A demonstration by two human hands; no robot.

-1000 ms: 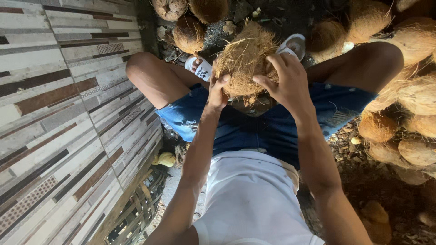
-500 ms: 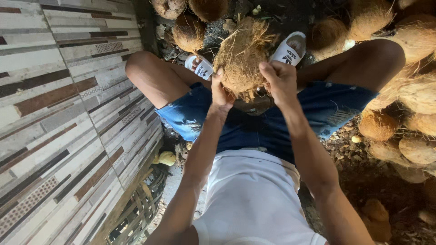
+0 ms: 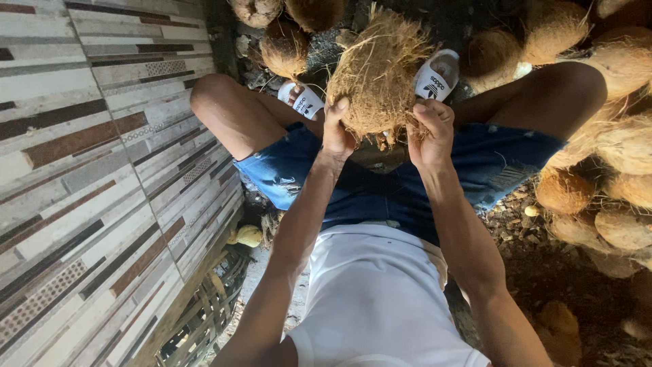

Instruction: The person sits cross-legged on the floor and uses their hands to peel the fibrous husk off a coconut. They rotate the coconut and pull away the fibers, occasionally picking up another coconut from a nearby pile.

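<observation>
Coconut underside: hidden by both hands | left fingers: mostly behind husk | coconut pile: cut off at right edge | feet: hidden behind coconut

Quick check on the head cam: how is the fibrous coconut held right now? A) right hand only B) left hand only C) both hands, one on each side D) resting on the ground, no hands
C: the left hand and the right hand grip opposite lower sides of the husked coconut, held up between the knees above the blue shorts.
</observation>
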